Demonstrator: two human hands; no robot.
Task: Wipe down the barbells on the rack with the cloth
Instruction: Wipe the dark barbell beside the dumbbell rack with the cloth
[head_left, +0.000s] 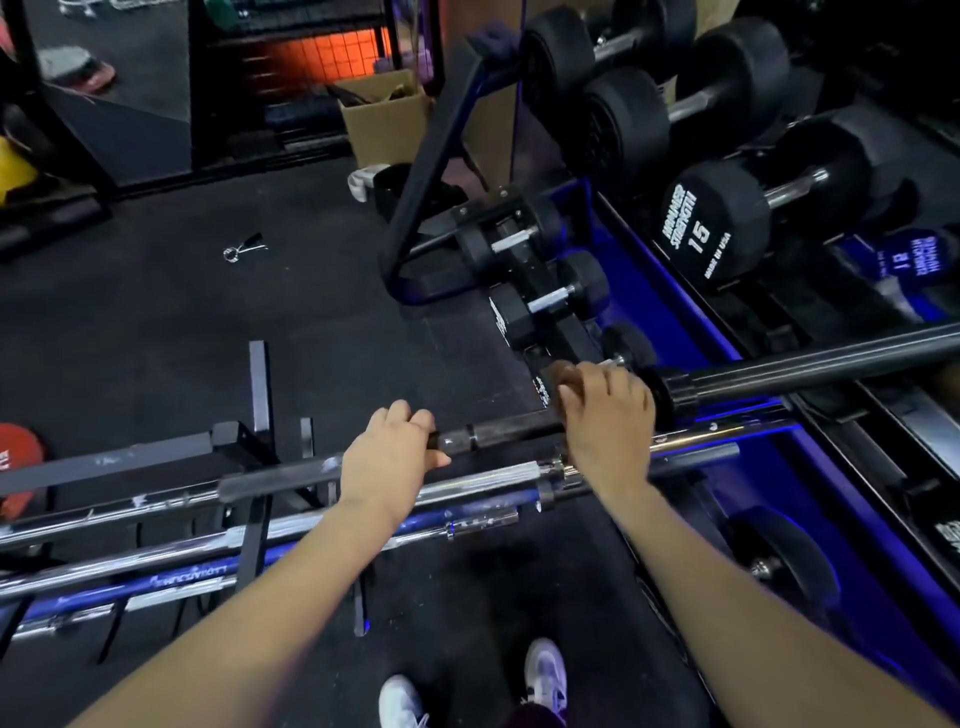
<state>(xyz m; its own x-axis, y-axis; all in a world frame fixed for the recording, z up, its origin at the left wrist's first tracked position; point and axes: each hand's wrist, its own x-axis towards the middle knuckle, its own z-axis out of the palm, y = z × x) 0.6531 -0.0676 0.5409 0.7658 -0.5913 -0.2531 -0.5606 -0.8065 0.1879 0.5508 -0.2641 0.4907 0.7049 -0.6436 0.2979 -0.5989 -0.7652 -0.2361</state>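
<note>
Several barbells lie side by side on a low black rack (236, 441). My left hand (389, 457) grips the dark top barbell (498, 435) near its sleeve. My right hand (605, 415) curls over the same bar farther right, by the collar, with a brownish scrap (563, 375) showing at its fingertips; I cannot tell if that is the cloth. A chrome barbell (478, 480) and a blue one (197, 582) lie just below. Another black barbell (810, 366) runs off to the right.
A blue dumbbell rack (639, 291) with black dumbbells, one marked 15 (711, 228), fills the right side. A black triangular stand (415, 208), a cardboard box (387, 117), a spring collar (244, 249) on the floor and a red plate (18, 452) at left. My white shoes (543, 675) are below.
</note>
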